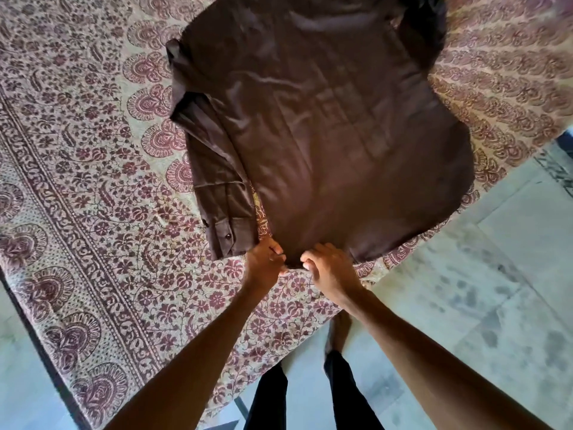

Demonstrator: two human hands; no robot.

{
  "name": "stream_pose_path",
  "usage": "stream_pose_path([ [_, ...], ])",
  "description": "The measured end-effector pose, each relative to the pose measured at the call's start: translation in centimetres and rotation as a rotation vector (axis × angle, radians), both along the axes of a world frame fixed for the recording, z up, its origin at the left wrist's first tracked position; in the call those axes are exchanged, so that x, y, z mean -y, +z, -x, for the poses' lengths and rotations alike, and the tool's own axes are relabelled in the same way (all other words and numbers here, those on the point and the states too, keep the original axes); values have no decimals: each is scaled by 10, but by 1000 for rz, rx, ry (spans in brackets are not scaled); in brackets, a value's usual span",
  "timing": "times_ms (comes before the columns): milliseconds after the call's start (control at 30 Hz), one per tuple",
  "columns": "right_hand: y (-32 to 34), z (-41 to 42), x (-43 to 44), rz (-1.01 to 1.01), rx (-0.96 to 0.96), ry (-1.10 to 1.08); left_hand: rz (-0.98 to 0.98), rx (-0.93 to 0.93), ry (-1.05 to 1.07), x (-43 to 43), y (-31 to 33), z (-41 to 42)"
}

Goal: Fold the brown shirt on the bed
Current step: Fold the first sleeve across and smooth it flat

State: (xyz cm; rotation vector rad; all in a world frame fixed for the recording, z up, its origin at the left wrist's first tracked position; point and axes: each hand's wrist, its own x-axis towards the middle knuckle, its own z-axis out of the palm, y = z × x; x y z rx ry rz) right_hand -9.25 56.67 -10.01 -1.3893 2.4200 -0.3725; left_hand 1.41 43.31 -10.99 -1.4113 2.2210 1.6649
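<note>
The bed point(46, 311) runs slantwise across the frame under a flower-printed bedspread point(93, 181). Its near edge climbs from the lower centre to the right side, where pale floor point(496, 290) begins. Wide open bedspread lies to the left of the shirt point(310, 135), while on the lower right only a thin strip of print shows between the cloth and the bed's edge.

The shirt is spread flat in the upper centre. Its top is cut off by the upper edge of the frame, and a dark, blurred fold at the upper right is hard to make out. A sleeve point(217, 169) lies folded down its left side, ending in a cuff point(231, 238) with a button point(228, 236).

The near hem, at the centre, meets both hands. The left hand point(263, 265) has its fingers curled and pinches the hem just beside the cuff. The right hand point(330, 271) sits close to its right, fingers bent over the same hem and gripping it. The cloth under the fingers is hidden.

Dark trousers point(273, 398) and a bare foot point(338, 333) show at the bottom.
</note>
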Motion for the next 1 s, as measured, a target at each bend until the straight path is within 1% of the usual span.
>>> stream_pose_path([
  [100, 4, 2, -2, -58, 112, 12, 140, 135, -57, 0, -2, 3],
  [167, 8, 11, -3, -72, 218, -56, 213, 182, -92, -1, 3, 8],
  [233, 13, 28, -4, -42, 309, -186, 254, 146, -136, -1, 10, 19],
  [300, 21, 55, -8, 7, 349, -350, 272, 70, -173, 2, 19, 36],
  [367, 30, 89, -18, 41, 326, -486, 294, 10, -256, 3, 21, 63],
  [433, 39, 124, -31, 60, 272, -593, 290, 24, -362, 1, 22, 95],
  [500, 42, 163, -50, 65, 233, -715, 242, 25, -433, -9, 20, 134],
  [567, 41, 203, -69, 26, 189, -814, 176, -16, -496, -24, 19, 173],
  [633, 36, 244, -88, -24, 130, -874, 155, -48, -549, -42, 14, 216],
  [733, 29, 298, -110, 24, 156, -1031, 190, -79, -606, -70, 15, 277],
  [800, 22, 331, -119, 126, 293, -1152, 223, -83, -612, -85, 13, 312],
  [867, 13, 358, -120, 212, 533, -1210, 244, -61, -587, -97, 10, 340],
  [933, 11, 377, -115, 261, 778, -1197, 246, -19, -527, -103, 7, 358],
  [1000, 12, 393, -113, 248, 923, -1099, 240, 39, -473, -108, 4, 370],
])
